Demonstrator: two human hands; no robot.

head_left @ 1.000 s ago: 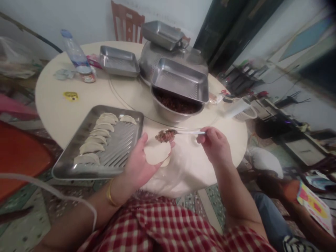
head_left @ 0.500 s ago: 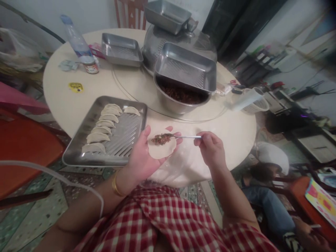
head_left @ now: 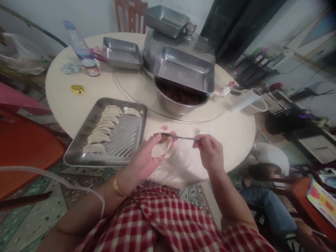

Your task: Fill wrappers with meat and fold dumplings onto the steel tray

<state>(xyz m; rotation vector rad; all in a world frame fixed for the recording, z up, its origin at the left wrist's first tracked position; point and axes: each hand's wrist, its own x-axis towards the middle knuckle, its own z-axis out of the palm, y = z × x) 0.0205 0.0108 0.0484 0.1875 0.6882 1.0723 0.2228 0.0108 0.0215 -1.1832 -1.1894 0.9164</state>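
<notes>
My left hand is curled round a pale dumpling wrapper, its thumb at the upper edge. Dark minced filling lies in the partly folded wrapper. Between its fingers and thumb my right hand grips the handle of a spoon, whose tip rests in the filling. To the left, a metal tray bears several folded dumplings in a column, with one dumpling apart at the upper right. Beyond my hands stands a metal bowl of dark filling, partly covered by an oblong pan.
Farther back on the round table are another pan, a domed lid with a pan on it, a bottle and a jar. A white basket stands right. A person sits low at the right.
My left hand has closed in, folding the wrapper, and its thumb now reaches the filling. The spoon stays in the filling, its handle tilted slightly lower toward my right hand.
</notes>
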